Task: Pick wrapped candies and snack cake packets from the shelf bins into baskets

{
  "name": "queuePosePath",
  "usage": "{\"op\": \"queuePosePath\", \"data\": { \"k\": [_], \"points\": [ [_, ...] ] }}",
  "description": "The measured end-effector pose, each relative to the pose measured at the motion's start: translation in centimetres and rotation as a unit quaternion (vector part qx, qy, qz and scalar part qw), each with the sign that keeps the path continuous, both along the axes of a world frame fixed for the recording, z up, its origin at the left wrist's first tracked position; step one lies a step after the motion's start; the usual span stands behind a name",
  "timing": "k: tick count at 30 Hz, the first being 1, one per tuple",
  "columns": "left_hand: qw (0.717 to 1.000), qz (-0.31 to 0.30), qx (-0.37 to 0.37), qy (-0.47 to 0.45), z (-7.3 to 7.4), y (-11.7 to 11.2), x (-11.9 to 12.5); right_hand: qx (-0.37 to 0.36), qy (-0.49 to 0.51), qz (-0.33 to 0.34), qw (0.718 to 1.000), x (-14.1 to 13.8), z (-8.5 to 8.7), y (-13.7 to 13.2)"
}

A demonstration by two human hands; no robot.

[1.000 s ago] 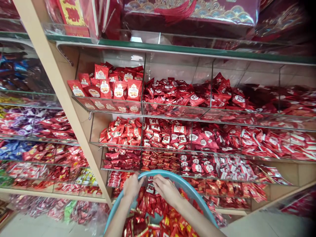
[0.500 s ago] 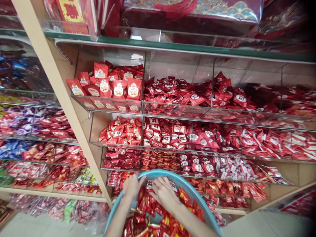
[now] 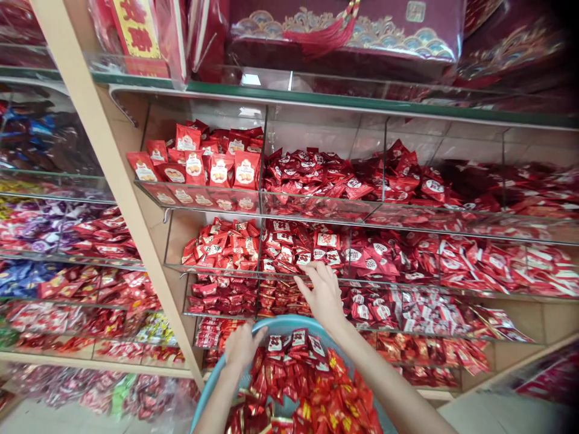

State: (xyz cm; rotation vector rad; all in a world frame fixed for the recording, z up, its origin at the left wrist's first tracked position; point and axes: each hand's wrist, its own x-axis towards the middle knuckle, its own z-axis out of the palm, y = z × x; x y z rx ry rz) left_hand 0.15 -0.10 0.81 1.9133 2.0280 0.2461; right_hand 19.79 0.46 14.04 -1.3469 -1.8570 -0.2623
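My left hand [image 3: 241, 348] grips the far rim of a light blue plastic basin [image 3: 283, 323] heaped with small red and gold candy packets [image 3: 312, 386]. My right hand [image 3: 322, 293] is raised above the basin at the front edge of a clear bin of red sweet packets [image 3: 312, 250] on the second shelf. Its fingers are spread over the packets and I see nothing held in them.
Glass-fronted shelves [image 3: 316, 211] full of red wrapped sweets fill the wall ahead. A slanted wooden upright [image 3: 120, 187] divides them from bins of purple, blue and red candy at the left. Red gift boxes [image 3: 348, 30] sit on the top shelf.
My right hand has left the packets in the basin and risen to the second-shelf bin. My left hand stays on the basin rim.
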Motion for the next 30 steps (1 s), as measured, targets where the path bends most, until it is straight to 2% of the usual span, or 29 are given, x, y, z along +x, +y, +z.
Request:
{"op": "queuePosePath", "data": {
  "k": [10, 16, 23, 30],
  "points": [
    [1.000, -0.005, 0.005, -0.001, 0.1, 0.0, -0.1, -0.039, 0.091, 0.054, 0.994, 0.6, 0.2, 0.8],
    [1.000, -0.005, 0.008, -0.004, -0.1, 0.0, -0.2, -0.037, 0.212, 0.097, 0.972, 0.9, 0.6, 0.9],
    [1.000, -0.003, 0.007, 0.005, -0.1, 0.1, -0.2, -0.040, 0.404, 0.094, 0.909, 1.4, 0.7, 0.0],
    [1.000, -0.011, 0.006, 0.008, 0.1, 0.1, -0.1, -0.132, 0.551, 0.094, 0.819, 0.7, 0.2, -2.4]
  ]
}}
